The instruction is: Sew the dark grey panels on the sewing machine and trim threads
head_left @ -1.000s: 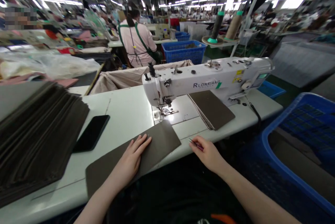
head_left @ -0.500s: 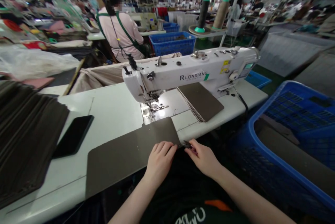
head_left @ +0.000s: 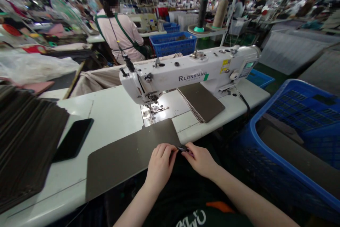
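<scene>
A flat grey-brown panel (head_left: 127, 156) with rounded corners lies along the front edge of the table. My left hand (head_left: 161, 161) pinches the panel's near right corner between thumb and fingers. Small dark snips (head_left: 182, 148) are in my right hand (head_left: 198, 158), their tip touching or very close to that corner and my left fingertips. Behind the panel stands a white sewing machine (head_left: 170, 78), its needle area lit. Under the machine's arm rests a small stack of similar panels (head_left: 203, 101).
A black phone (head_left: 74, 138) lies left of the panel, beside a tall stack of dark pieces (head_left: 29, 145). At the right, a blue basket (head_left: 255, 124) holds more pieces. Thread cones (head_left: 202, 14) stand behind the machine. A person (head_left: 120, 35) sits beyond the table.
My right hand has moved slightly left, bringing the snips up to the panel's corner at my left fingertips. My left fingers are now pinched more tightly there. The whole view has shifted slightly.
</scene>
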Demonstrator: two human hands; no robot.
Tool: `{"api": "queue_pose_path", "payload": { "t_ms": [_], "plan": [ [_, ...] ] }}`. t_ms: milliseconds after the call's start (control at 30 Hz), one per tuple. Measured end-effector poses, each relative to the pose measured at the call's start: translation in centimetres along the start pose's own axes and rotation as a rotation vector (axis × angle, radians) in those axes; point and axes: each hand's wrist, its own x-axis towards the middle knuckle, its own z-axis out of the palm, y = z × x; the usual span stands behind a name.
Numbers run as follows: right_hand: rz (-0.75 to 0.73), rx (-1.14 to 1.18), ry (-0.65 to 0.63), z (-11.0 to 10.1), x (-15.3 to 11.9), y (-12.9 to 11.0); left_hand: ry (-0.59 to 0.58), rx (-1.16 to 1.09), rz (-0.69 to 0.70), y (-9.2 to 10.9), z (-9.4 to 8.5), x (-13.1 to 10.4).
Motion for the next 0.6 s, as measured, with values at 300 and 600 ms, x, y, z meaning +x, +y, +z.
{"api": "queue_pose_path", "payload": {
  "t_ms": [300, 600],
  "plan": [
    [-0.039, 0.007, -0.085, -1.4, 0.6, 0.2, 0.021, -0.087, -0.099, 0.3, -0.3, 0.4],
    [-0.089, -0.029, -0.114, -1.6, 1.5, 0.6, -0.013, -0.127, -0.091, 0.7, -0.3, 0.3]
  ]
}}
